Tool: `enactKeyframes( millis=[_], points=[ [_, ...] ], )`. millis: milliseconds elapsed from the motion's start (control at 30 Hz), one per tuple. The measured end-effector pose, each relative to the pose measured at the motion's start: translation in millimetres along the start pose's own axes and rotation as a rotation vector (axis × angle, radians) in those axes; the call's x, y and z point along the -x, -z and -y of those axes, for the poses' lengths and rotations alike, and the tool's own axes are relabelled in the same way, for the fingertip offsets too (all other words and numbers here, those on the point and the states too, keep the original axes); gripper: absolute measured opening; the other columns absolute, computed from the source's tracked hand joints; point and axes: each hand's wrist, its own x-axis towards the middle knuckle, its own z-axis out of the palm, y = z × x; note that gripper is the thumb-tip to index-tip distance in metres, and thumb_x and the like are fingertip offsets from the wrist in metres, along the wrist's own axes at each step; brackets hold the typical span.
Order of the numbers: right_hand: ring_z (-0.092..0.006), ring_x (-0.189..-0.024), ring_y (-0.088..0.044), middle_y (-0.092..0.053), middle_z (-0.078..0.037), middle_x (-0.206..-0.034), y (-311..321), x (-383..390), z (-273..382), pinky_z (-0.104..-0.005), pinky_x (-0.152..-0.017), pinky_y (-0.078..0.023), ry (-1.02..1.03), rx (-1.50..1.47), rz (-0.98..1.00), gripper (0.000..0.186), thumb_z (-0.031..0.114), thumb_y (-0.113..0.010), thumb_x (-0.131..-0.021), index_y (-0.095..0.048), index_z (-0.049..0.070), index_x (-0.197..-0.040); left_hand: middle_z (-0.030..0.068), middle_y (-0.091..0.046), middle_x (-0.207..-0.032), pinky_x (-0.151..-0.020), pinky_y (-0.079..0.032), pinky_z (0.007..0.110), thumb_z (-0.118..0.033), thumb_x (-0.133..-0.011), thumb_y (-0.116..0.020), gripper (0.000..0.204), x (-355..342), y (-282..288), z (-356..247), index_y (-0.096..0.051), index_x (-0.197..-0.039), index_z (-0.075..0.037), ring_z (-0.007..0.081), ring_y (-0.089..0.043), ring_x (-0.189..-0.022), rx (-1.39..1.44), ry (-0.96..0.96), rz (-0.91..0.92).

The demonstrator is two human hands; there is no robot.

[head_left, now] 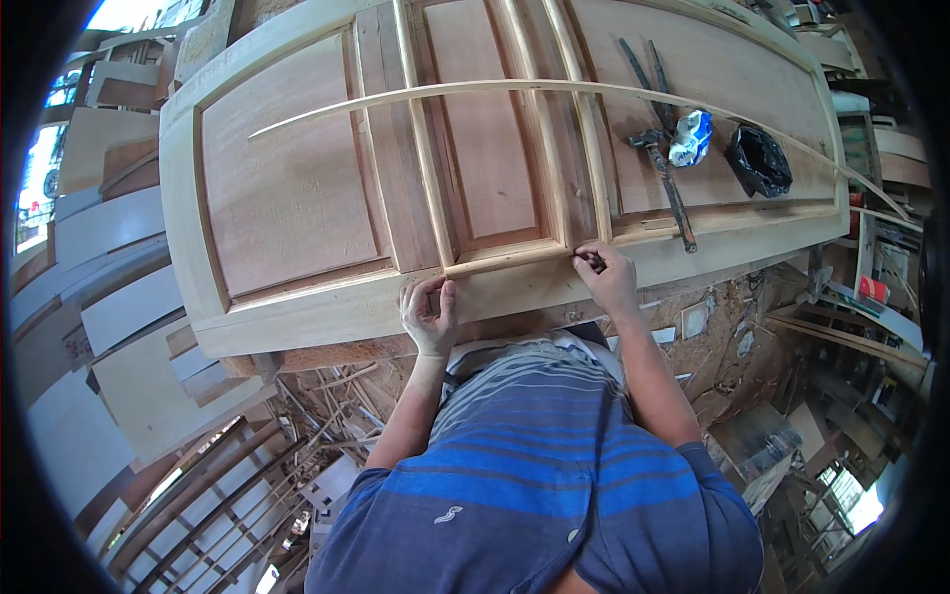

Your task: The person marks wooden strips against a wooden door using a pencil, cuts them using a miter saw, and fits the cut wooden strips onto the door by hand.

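Note:
A short wooden moulding strip (510, 259) lies along the near side of a panelled wooden door (317, 319), across the ends of the long moulding strips. My left hand (428, 312) pinches its left end between thumb and curled fingers. At the other end, my right hand (609, 282) is closed, its fingertips against the strip; something small and dark may be inside the curled fingers. Long moulding strips (416, 129) run away from me over the door. A thin, bowed wooden strip (475, 87) crosses above them from left to right.
On the door's right panel lie a hammer (669, 188), long-handled pincers (661, 77), a crumpled blue-and-white packet (691, 139) and an open black plastic bag (759, 163). Boards (129, 307) are stacked at the left. Wood scraps (336, 396) litter the ground below the door.

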Motion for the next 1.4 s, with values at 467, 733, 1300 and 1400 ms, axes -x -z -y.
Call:
enactKeyframes(
  millis=[467,733,1300,1400],
  points=[
    [-0.0094,-0.07,-0.064,-0.072,-0.002,-0.078,-11,-1,11,-0.0294,-0.067,-0.053,-0.211,-0.101,-0.02,0.03,0.03,-0.085,-0.095,-0.078,0.001,-0.096,0.0071,-0.074,-0.094,-0.093,-0.047,0.04,-0.022,-0.093,-0.08,0.016,0,6,-2,-0.081,-0.104,-0.01,0.0271,-0.066,-0.092,-0.019,-0.045,0.015],
    [-0.0117,-0.067,-0.064,-0.07,-0.002,-0.073,-16,-4,4,-0.0312,-0.066,-0.052,-0.238,-0.021,-0.047,0.031,0.031,-0.087,-0.092,-0.076,0.002,-0.09,0.0095,-0.076,-0.099,-0.098,-0.047,0.04,-0.009,-0.087,-0.073,0.026,0,10,1,-0.08,-0.112,-0.007,0.0279,-0.067,-0.093,-0.001,-0.088,0.051],
    [-0.0086,-0.054,-0.057,-0.064,0.001,-0.067,-14,-5,12,-0.0289,-0.053,-0.047,-0.234,-0.083,-0.027,0.03,0.028,-0.085,-0.095,-0.072,0.002,-0.088,0.0148,-0.075,-0.106,-0.087,-0.058,0.039,-0.005,-0.087,-0.07,0.037,-25,28,-15,-0.071,-0.124,-0.003,0.0255,-0.073,-0.097,0.113,0.137,0.201],
    [-0.0087,-0.055,-0.058,-0.064,0.001,-0.067,-13,-5,16,-0.0286,-0.053,-0.047,-0.256,-0.084,-0.02,0.03,0.028,-0.085,-0.095,-0.072,0.002,-0.089,0.0155,-0.079,-0.104,-0.086,-0.06,0.039,-0.011,-0.091,-0.073,0.028,-39,34,-18,-0.075,-0.117,0.0,0.0253,-0.077,-0.097,0.103,0.26,0.302]
  ],
)
